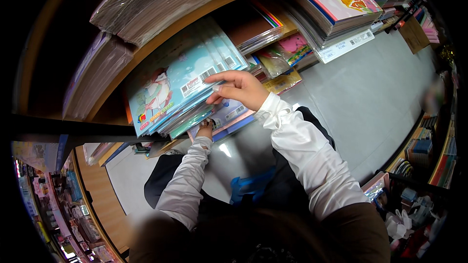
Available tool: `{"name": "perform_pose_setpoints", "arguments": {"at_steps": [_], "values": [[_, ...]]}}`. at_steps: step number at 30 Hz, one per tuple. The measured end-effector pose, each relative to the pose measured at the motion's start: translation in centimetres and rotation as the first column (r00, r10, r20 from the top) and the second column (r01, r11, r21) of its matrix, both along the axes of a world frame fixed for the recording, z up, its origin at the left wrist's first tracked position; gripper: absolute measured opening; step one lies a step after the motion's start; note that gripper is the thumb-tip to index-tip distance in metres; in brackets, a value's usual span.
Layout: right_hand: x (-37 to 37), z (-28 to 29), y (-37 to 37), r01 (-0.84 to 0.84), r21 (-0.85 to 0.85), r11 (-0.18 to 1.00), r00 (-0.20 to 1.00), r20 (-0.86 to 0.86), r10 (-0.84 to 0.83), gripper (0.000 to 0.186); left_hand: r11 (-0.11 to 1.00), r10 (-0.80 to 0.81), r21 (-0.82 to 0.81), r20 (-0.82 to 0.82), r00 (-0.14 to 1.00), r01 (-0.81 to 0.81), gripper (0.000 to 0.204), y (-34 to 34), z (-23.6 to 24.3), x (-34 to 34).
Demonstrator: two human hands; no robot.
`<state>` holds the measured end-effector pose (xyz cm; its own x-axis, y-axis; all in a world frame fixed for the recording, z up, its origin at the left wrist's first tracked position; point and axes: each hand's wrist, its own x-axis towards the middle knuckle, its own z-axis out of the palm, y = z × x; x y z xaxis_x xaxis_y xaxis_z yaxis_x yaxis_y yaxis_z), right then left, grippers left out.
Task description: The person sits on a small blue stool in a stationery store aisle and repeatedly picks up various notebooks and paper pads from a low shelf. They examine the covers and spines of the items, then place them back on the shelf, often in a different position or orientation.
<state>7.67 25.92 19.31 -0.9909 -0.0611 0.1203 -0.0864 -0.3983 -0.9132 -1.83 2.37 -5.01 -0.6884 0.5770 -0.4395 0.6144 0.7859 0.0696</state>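
Observation:
A stack of light-blue booklets [195,53] in clear sleeves, with a cartoon figure on the top cover, lies on the shelf in front of me. My right hand [240,89] is at the stack's near right edge, index finger stretched over the top cover and the other fingers bent below it, apart. Nothing shows held in it. My left hand [206,129] is lower, at the stack's near edge beside a purple booklet [228,113]. Its fingers are partly hidden by the booklets, so its grip is unclear.
Plastic-wrapped stacks [170,0] fill the wooden shelf above. Dark and coloured paper packs [258,31] and a tall stack of picture pads [336,0] lie to the right. Grey floor tiles [360,97] spread below. Goods shelves [63,209] stand at lower left.

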Motion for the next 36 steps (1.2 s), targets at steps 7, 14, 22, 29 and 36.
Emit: {"name": "perform_pose_setpoints", "arguments": {"at_steps": [7,14,22,29,36], "values": [[1.0,-0.7,0.4,-0.055,0.054,0.997,0.998,0.027,0.054,0.022,0.995,0.011,0.099,-0.036,0.999,-0.008,0.037,0.3,6.1,3.6],[2.2,-3.8,2.1,-0.019,0.755,0.655,0.962,0.193,-0.195,0.028,0.805,-0.022,0.585,-0.147,0.989,0.105,0.030,-3.1,16.2,7.1],[6.9,-4.0,2.8,-0.314,0.429,0.847,0.700,0.708,-0.099,0.046,0.664,-0.057,0.676,-0.382,0.922,0.321,0.029,-5.3,30.8,10.7],[9.4,-7.3,0.3,-0.515,0.033,0.857,0.475,0.843,0.253,0.044,0.594,-0.070,0.694,-0.459,0.886,0.406,0.027,-6.6,37.0,14.1],[9.4,-5.1,-5.9,-0.682,0.382,0.623,0.709,0.554,0.437,0.046,0.574,-0.306,0.635,-0.419,0.855,0.517,0.033,-7.8,42.8,18.6]]}}
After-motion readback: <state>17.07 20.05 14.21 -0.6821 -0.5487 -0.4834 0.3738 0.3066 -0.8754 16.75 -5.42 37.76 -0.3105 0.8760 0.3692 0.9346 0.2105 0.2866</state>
